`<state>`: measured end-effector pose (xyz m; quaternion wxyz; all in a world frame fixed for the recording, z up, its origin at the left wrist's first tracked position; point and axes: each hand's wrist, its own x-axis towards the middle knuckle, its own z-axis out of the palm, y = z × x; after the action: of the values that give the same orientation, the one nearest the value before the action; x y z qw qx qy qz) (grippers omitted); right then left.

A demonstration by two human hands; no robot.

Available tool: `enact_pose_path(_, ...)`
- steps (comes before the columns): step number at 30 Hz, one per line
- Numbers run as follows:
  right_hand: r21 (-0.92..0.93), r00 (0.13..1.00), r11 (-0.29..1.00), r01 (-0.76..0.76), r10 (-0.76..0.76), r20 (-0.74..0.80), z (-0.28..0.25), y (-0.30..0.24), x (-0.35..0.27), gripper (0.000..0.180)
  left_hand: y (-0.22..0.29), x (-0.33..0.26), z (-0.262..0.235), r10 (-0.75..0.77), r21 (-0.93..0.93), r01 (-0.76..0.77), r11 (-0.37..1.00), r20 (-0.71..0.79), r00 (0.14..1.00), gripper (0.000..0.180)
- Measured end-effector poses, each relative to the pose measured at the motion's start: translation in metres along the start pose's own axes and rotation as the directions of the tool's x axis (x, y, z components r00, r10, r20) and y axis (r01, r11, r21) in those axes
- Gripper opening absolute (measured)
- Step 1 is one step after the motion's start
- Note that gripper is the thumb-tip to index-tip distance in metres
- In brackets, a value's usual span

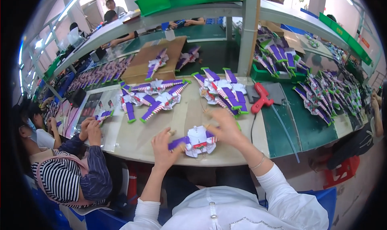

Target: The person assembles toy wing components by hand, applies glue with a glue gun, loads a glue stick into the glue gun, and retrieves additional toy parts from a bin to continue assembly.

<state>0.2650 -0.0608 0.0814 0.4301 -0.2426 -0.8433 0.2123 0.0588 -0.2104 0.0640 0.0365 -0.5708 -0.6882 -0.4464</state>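
On the table edge before me lies a winged toy pack (197,140) with a white body, purple wings and a red strip in the middle. My left hand (164,150) is closed round its left wing, thumb in front and fingers behind. Over its right side reaches my right hand (225,127), thumb and forefinger apart, hiding most of that wing. Whether the right thumb touches the toy I cannot tell. Just beyond lie more winged toys: one stack (223,90) behind my right hand, another group (153,97) further left.
A red glue gun (262,99) rests on a dark pad to the right. A green bin (278,74) and a heap of toys (322,95) stand further right. A cardboard box (133,64) is behind. At left, a co-worker (76,169) handles a similar toy.
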Motion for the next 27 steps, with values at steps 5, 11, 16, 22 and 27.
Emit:
enact_pose_path(5,-0.527,0.964,0.807,-0.266,0.218,-0.153,-0.019,0.040,0.035,0.051,-0.009,-0.005,-0.024,0.089,0.086,-0.161,0.983,0.544,0.834,0.062)
enact_pose_path(11,-0.370,0.799,0.752,-0.546,0.600,0.041,-0.034,0.080,0.050,0.046,-0.046,0.011,-0.049,0.047,-0.210,0.074,0.975,0.517,0.855,0.058)
enact_pose_path(16,-0.146,0.911,0.900,-0.411,0.399,-0.108,-0.043,0.084,0.017,0.058,-0.052,0.109,-0.005,-0.135,-0.541,0.294,0.788,0.313,0.940,0.051)
enact_pose_path(22,-0.099,0.972,0.970,-0.223,0.229,0.056,-0.035,0.000,-0.049,0.071,-0.085,0.217,0.075,-0.199,0.097,0.194,0.976,0.048,0.979,0.063)
enact_pose_path(27,-0.256,0.846,0.899,-0.356,0.426,0.321,-0.044,-0.046,-0.088,0.073,-0.106,0.262,0.113,-0.253,0.270,0.260,0.927,-0.060,0.965,0.059)
